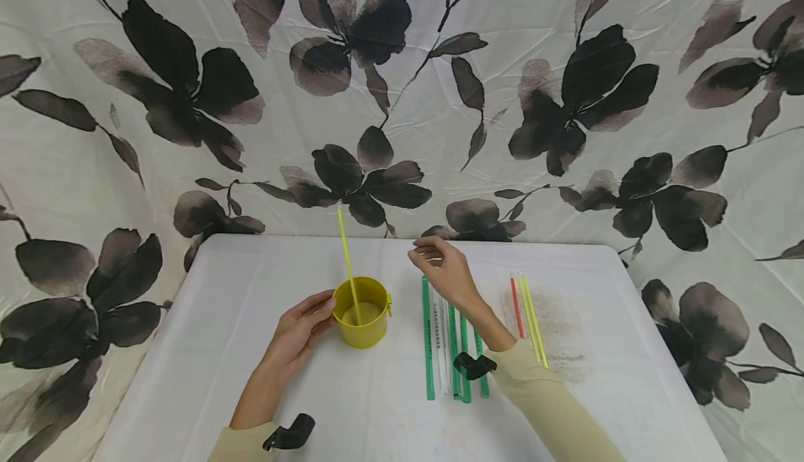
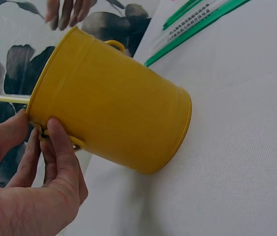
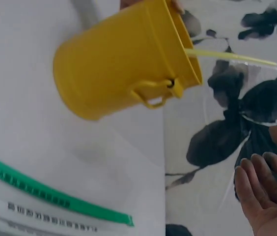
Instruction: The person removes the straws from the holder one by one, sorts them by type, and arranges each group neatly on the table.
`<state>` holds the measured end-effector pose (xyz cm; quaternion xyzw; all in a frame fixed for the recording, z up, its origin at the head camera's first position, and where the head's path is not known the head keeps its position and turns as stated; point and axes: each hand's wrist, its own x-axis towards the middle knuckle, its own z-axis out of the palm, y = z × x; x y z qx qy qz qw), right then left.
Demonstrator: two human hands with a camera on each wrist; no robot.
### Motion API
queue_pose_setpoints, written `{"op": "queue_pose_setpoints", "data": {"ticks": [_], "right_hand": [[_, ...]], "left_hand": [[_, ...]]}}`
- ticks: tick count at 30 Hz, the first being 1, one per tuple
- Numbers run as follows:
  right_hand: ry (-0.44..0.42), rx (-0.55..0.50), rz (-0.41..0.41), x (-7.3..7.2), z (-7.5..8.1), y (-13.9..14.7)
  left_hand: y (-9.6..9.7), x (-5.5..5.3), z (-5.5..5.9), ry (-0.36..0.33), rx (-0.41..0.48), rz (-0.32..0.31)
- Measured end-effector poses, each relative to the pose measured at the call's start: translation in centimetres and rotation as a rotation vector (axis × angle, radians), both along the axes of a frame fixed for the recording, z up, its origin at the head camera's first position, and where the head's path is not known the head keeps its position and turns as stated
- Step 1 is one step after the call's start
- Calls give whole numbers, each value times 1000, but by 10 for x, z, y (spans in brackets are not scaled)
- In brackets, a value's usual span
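Note:
A small yellow bucket (image 1: 361, 336) stands left of the middle of the white table, with a yellow straw (image 1: 347, 259) leaning up out of it. My left hand (image 1: 292, 340) holds the bucket at its left side; in the left wrist view the thumb and fingers pinch it near the rim, by a side loop. My right hand (image 1: 449, 277) hovers to the right of the bucket, near the table's far edge, its fingers loosely bent and nothing between them. Beneath that forearm lie several long green-wrapped straws (image 1: 429, 350) and a white printed one (image 1: 442, 350), partly hidden by the wrist.
Farther right on the table (image 1: 377, 420) lie a red straw (image 1: 517, 308) and yellow straws (image 1: 534, 319), partly covered by the right sleeve. Grey smudges mark the tabletop beside them. A floral cloth (image 1: 440, 99) hangs behind the table.

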<state>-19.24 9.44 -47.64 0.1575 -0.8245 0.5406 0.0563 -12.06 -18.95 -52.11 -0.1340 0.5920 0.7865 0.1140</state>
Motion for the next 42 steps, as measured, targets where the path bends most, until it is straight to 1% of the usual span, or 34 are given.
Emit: {"op": "queue_pose_setpoints", "data": {"ticks": [6,12,16,22,26,32,37,42], "right_hand": [[-4,17,47,-1,0,-27],[-18,8,97,-1,0,-50],[-17,3,136,-3,-4,-63],[-57,-13,183,-2,-9,-79],[-72,-13,185,-1,-11,-87],[-45,7,188,0,-11,-94],[-23,10,192,0,-9,-95],[-6,-16,185,-1,-6,-91]], "left_hand": [[0,0,0,-1,-1,5],[0,0,-1,0,3,-3],[0,0,-2,3,-7,-11],[3,-1,-2,3,0,-6],[4,-1,-2,7,6,-5],[4,-1,0,4,-3,-11],[3,-1,1,2,-9,-10],[1,-1,1,-7,-10,-3]]}}
